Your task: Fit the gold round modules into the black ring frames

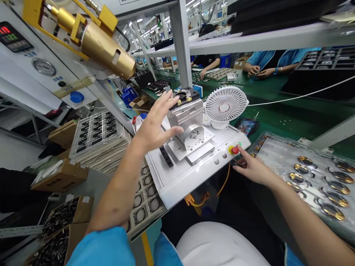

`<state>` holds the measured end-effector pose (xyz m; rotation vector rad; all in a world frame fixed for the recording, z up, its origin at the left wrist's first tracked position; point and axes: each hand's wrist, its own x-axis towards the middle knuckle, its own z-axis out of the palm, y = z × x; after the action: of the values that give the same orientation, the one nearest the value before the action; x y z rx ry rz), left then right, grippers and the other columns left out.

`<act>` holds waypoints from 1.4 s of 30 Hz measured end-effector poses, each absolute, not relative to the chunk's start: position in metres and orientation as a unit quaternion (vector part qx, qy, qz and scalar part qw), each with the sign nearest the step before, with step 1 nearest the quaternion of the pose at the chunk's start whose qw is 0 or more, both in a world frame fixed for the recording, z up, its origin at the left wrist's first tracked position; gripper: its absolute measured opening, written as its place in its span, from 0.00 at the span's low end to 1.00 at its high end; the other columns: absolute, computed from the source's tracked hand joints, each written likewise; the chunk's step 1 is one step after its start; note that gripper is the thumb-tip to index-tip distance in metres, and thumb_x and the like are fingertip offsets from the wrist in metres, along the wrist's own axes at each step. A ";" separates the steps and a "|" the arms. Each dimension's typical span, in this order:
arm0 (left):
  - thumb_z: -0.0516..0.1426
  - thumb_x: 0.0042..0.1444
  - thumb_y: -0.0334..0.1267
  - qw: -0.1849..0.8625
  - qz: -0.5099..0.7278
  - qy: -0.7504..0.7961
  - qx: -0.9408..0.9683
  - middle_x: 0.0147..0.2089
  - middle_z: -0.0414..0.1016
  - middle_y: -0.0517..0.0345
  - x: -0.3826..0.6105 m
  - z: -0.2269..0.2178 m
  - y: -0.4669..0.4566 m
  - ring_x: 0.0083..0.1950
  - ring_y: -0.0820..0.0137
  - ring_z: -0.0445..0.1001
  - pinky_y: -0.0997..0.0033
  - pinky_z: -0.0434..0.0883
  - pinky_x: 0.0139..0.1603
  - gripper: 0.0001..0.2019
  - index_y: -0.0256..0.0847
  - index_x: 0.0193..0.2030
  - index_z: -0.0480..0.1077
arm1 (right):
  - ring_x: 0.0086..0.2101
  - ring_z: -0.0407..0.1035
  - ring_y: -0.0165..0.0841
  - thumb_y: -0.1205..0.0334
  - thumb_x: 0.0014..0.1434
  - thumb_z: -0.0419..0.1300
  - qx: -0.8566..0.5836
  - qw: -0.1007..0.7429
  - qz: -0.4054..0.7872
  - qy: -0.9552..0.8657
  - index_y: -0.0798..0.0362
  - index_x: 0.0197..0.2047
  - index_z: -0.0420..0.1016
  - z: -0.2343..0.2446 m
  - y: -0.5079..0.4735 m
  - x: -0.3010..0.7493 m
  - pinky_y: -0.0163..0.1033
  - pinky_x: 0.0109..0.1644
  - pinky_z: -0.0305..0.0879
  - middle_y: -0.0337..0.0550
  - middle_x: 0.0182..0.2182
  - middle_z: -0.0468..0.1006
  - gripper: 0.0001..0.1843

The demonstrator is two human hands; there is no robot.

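Note:
My left hand (158, 123) hovers open, fingers spread, just left of a metal fixture block (188, 122) that stands on a white machine base (180, 173). A round part sits in the black holder (183, 96) on top of the block. My right hand (251, 168) rests at the base's right front corner, its index finger stretched out and touching the base next to the red round button (235, 150). It holds nothing that I can see.
A small white fan (225, 105) stands behind the base. A clear tray of gold parts (318, 177) lies at the right, a tray of rings (144, 195) under the base, stacked trays (97, 136) and cardboard boxes at the left. Other people work across the green conveyor (291, 111).

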<state>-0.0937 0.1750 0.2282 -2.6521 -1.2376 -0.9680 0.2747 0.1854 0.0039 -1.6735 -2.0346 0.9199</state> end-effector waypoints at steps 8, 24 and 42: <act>0.62 0.62 0.57 -0.273 -0.475 -0.391 -0.740 0.64 0.77 0.45 -0.072 0.081 0.042 0.65 0.54 0.75 0.46 0.71 0.69 0.28 0.48 0.65 0.72 | 0.32 0.77 0.41 0.54 0.57 0.64 -0.587 0.243 0.352 -0.688 0.56 0.75 0.49 0.003 0.188 0.275 0.46 0.42 0.75 0.47 0.39 0.83 0.48; 0.76 0.45 0.43 -0.677 -0.545 -0.401 -0.290 0.52 0.84 0.48 0.031 -0.042 0.029 0.49 0.59 0.84 0.54 0.80 0.54 0.25 0.50 0.52 0.81 | 0.46 0.76 0.41 0.43 0.50 0.78 -0.314 0.416 0.412 -0.747 0.53 0.56 0.78 -0.019 0.081 0.220 0.45 0.51 0.76 0.50 0.44 0.81 0.36; 0.75 0.48 0.37 -0.665 -0.522 -0.424 -0.325 0.51 0.84 0.47 0.023 -0.044 0.016 0.56 0.55 0.83 0.51 0.76 0.62 0.21 0.44 0.50 0.82 | 0.44 0.76 0.40 0.65 0.58 0.68 -0.760 -0.024 0.063 -0.647 0.63 0.42 0.85 0.035 0.222 0.439 0.40 0.44 0.63 0.56 0.37 0.82 0.11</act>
<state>0.0226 0.0162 -0.0435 -1.9996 -2.6101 -3.2111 0.4388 0.2215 0.0351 -2.4244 -2.0625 0.2006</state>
